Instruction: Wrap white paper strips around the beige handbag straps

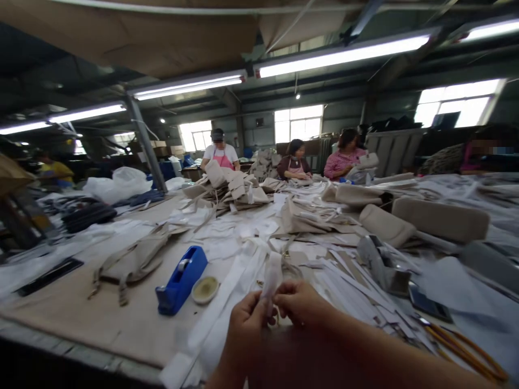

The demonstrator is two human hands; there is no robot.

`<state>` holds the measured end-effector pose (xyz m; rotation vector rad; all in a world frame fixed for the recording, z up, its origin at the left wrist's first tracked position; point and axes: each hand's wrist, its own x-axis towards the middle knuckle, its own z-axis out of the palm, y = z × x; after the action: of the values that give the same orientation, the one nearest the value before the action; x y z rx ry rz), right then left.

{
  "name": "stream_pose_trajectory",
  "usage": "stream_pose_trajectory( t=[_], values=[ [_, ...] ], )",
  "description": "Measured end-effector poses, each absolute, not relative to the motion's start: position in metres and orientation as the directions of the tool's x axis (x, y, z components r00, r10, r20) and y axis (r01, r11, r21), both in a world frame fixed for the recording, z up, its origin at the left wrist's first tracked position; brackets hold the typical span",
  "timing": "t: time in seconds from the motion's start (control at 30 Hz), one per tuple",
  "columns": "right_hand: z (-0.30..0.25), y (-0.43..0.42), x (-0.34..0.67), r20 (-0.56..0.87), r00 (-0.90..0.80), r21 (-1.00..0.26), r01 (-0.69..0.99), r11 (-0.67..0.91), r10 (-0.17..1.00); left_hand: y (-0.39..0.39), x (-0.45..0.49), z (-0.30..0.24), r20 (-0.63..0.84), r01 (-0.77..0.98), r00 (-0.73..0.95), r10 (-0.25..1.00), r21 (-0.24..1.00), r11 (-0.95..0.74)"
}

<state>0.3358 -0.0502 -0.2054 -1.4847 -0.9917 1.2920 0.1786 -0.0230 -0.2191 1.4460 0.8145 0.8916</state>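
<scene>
Near the table's front edge, my left hand (248, 319) is closed, its thumb and fingers pinching a strip of thin white paper (272, 273) that stands upward. My right hand (300, 302) meets it from the right, fingers curled in at the strip's lower end. Whether the right fingers grip the strip itself or a small piece behind it is hidden. A bit of gold-coloured metal (260, 282) shows just left of the strip. Beige bag pieces (300, 216) lie beyond my hands, among loose white paper strips (227, 289).
To the left are a blue tape dispenser (182, 281), a small round dish (205, 290) and a beige bag (135, 256). On the right stand a grey tape dispenser (383, 265) and orange-handled scissors (466, 348). Several people work across the table, beside a beige heap (231, 189).
</scene>
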Motion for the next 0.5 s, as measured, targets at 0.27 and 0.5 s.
stream_pose_trajectory(
  t=[0.27,0.5],
  values=[
    [-0.209,-0.046,0.341,-0.252,0.002,-0.966,-0.058,-0.252,0.968,-0.018,0.175,-0.229,0.006,-0.195,0.502,0.865,0.975,0.106],
    [-0.201,-0.045,0.339,-0.224,0.008,-0.974,0.027,-0.224,0.975,-0.020,0.184,-0.223,-0.069,-0.155,0.432,0.899,0.977,0.149]
  ],
)
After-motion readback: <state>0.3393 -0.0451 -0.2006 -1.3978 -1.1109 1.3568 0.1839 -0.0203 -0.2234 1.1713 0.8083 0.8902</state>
